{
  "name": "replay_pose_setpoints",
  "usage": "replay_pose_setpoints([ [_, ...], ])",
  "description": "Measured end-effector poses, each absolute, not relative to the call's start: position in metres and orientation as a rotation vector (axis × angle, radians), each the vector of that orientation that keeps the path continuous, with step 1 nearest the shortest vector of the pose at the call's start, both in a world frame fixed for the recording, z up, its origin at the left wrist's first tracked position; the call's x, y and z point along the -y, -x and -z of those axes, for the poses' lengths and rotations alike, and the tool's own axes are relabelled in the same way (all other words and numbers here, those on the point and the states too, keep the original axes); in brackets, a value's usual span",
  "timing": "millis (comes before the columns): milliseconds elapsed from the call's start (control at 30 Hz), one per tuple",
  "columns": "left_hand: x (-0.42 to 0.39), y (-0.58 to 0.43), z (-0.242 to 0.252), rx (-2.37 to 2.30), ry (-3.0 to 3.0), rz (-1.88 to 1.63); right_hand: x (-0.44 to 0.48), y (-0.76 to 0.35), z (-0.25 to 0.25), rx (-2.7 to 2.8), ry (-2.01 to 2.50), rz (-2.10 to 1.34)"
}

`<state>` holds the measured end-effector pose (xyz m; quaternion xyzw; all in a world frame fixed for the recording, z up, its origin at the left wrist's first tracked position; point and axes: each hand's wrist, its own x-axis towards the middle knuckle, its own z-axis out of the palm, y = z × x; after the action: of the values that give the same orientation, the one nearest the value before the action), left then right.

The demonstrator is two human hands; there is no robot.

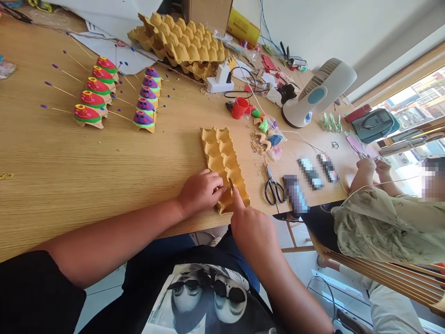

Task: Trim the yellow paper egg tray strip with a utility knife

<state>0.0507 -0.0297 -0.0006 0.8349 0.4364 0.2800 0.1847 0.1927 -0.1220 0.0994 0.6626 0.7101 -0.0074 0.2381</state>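
A strip of yellow egg carton (225,150) with two rows of cups lies on the wooden table in front of me. My left hand (203,191) is closed over the carton's near left edge, thumb and fingers pressed together on it. Index finger stretched forward, my right hand (253,225) grips a small knife (231,184) whose dark blade touches the carton between the near cups. The knife's handle is hidden under the palm. To the right of the carton lie black-handled scissors (274,188).
Painted carton pieces with cotton swabs stand in a red row (91,98) and a purple row (145,105). Stacked egg trays (187,39), a red cup (239,108), clay scraps and a white fan (318,93) are farther back. Another person (368,222) sits at right.
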Motion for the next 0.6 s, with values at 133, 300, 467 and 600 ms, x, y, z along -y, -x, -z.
replay_pose_setpoints([
  [133, 0.03, -0.051, 0.003, -1.218, -2.365, -0.79, 0.124, -0.193, -0.099, -1.95, -1.791, 0.028],
  [300, 0.03, -0.052, 0.004, -1.209, -2.37, -0.787, 0.13, -0.193, -0.101, -1.922, -1.805, 0.017],
  [467, 0.029, -0.052, 0.004, -1.21, -2.362, -0.796, 0.118, -0.189, -0.097, -1.934, -1.802, 0.0],
  [600, 0.029, -0.052, 0.004, -1.214, -2.362, -0.788, 0.13, -0.193, -0.097, -1.954, -1.81, -0.003],
])
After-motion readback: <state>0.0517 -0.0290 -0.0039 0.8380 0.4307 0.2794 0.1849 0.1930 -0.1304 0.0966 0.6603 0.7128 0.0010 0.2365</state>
